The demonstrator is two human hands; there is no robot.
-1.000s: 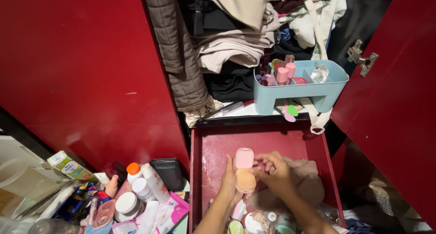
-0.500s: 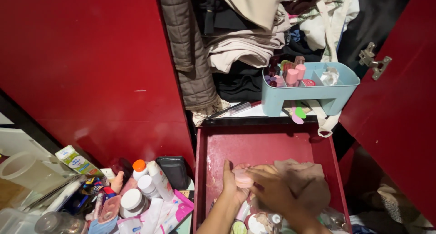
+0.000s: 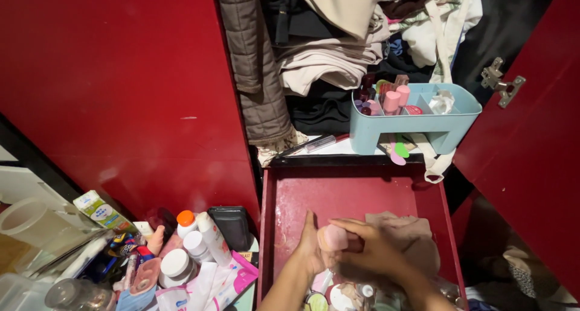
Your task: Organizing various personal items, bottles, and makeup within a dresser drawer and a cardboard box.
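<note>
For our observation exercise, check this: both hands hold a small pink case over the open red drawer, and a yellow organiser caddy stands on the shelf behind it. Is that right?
Not quite: the organiser caddy is light blue, not yellow, as the head view shows. The rest stands: the left hand and right hand hold the small pink case over the open red drawer.

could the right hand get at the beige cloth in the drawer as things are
Probably yes: the beige cloth lies uncovered right beside the right hand, but that hand is busy on the pink case.

Both hands, left hand [image 3: 309, 250] and right hand [image 3: 368, 250], clasp a small pink case [image 3: 333, 237] over the open red drawer [image 3: 356, 190], below a light-blue organiser caddy [image 3: 417, 127].
</note>
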